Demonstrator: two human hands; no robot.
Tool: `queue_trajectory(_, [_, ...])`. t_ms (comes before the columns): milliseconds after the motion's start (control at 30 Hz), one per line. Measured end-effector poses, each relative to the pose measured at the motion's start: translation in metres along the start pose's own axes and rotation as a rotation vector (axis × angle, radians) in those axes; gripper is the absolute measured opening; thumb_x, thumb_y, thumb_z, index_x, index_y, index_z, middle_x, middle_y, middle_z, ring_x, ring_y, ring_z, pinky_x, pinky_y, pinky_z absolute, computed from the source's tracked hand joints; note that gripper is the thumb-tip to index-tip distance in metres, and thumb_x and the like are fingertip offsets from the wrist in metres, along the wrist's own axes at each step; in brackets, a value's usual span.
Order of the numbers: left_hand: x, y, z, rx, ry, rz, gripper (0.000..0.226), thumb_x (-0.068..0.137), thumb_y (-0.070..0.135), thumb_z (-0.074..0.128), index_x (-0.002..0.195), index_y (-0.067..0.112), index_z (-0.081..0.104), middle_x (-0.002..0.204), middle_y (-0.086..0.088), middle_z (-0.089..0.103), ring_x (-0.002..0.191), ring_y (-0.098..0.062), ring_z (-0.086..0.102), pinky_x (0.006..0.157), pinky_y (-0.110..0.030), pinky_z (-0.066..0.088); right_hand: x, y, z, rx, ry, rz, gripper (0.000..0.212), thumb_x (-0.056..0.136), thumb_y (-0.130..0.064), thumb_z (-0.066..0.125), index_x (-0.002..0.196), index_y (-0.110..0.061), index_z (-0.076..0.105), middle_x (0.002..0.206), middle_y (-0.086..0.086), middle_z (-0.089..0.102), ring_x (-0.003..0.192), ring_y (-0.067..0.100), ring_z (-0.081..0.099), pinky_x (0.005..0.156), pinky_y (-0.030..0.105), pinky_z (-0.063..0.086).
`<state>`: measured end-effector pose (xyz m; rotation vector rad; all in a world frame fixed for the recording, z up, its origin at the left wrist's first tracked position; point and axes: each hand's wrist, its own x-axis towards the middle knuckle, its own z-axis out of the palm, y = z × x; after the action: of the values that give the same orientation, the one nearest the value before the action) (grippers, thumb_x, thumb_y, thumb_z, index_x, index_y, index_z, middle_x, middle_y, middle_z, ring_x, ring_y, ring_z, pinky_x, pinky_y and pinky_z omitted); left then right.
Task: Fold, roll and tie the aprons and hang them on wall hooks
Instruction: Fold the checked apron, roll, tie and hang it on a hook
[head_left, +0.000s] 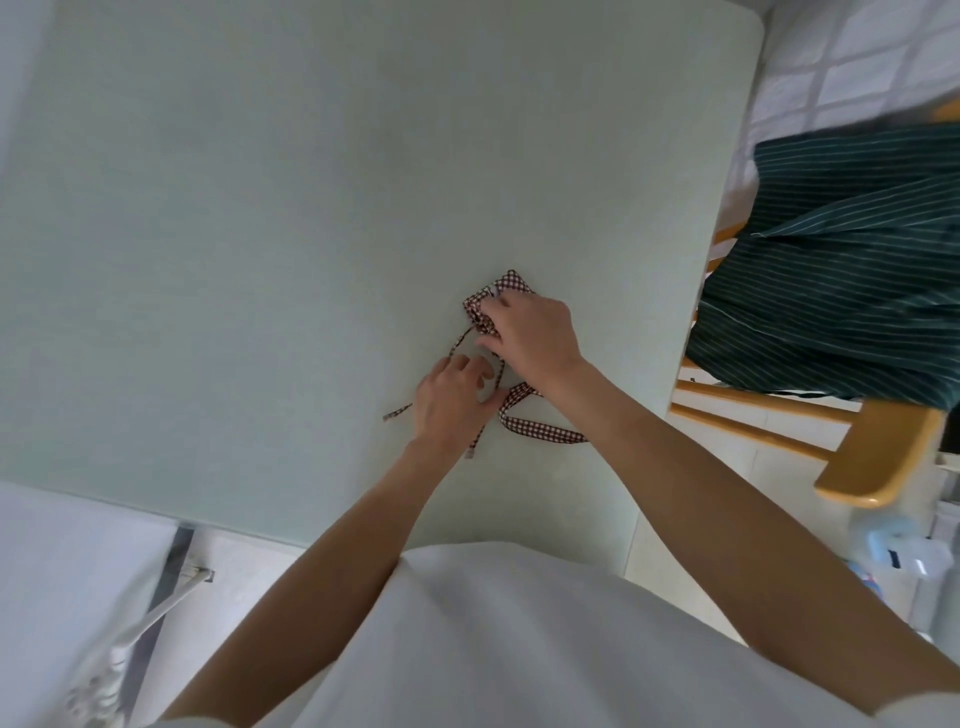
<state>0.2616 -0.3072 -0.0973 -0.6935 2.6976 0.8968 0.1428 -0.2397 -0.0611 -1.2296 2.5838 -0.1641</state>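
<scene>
Pinning the rolled checked apron (491, 306) on the bench (260, 234), the right hand (530, 338) curls its grip over the roll. Just nearer the person than the roll, the left hand (452, 400) pinches a thin tie (483, 415); the broader strap (540, 431) trails off beside the roll, so the left hand seems best placed to wrap.

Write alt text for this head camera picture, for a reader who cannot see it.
Two bare hands work on a small rolled red checked apron on a pale green table: the right hand holds the roll, the left hand handles its thin ties. A dark green striped apron drapes over a wooden chair at right.
</scene>
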Motion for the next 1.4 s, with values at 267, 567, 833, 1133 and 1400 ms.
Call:
queue_trajectory(267, [0.006,-0.008,-0.005,0.14,-0.03,0.003,0.023,0.096,0.032,0.044,0.105,0.018,0.061,0.104,0.001,0.064,0.101,-0.019,0.054,0.069,-0.032,0.044,-0.002,-0.003,0.001,-0.069,0.008,0.019,0.037,0.075,0.008,0.058,0.11,-0.004,0.058,0.1,0.015,0.06,0.087,0.034,0.058,0.051,0.029,0.029])
queue_trajectory(567, [0.037,-0.03,-0.045,0.099,0.11,-0.04,0.02,0.096,0.027,0.046,0.104,0.013,0.058,0.103,-0.004,0.06,0.1,-0.023,0.054,0.067,-0.036,0.044,-0.01,-0.015,0.001,-0.055,-0.014,0.025,0.028,0.062,-0.001,0.077,0.088,-0.006,0.065,0.08,0.012,0.062,0.061,0.03,0.059,0.046,0.024,0.027])
queue_trajectory(833, [0.019,-0.044,-0.031,0.101,0.134,0.07,0.011,0.09,0.022,0.059,0.091,0.011,0.061,0.087,-0.006,0.061,0.082,-0.029,0.056,0.063,-0.034,0.04,0.01,-0.015,0.002,-0.264,0.03,-0.257,0.024,0.056,0.002,0.078,0.066,-0.012,0.061,0.061,0.002,0.057,0.061,0.021,0.056,0.059,0.026,0.045])
queue_trajectory(1133, [0.016,-0.033,-0.051,-0.224,0.155,-0.091,0.012,0.092,0.026,0.055,0.098,0.017,0.06,0.091,0.002,0.069,0.085,-0.019,0.064,0.071,-0.032,0.047,0.013,-0.026,0.003,0.001,-0.138,-0.212,0.015,0.084,-0.003,0.06,0.097,0.001,0.055,0.091,0.017,0.06,0.088,0.031,0.056,0.061,0.033,0.037])
queue_trajectory(1400, [0.01,-0.027,-0.078,-0.671,0.219,-0.226,0.021,0.099,0.028,0.037,0.1,0.02,0.057,0.086,0.008,0.07,0.079,-0.003,0.064,0.072,-0.021,0.046,0.015,-0.025,0.011,0.524,-0.196,0.011,0.028,0.092,-0.029,0.057,0.083,-0.004,0.066,0.07,0.005,0.058,0.062,0.016,0.051,0.058,0.03,0.036])
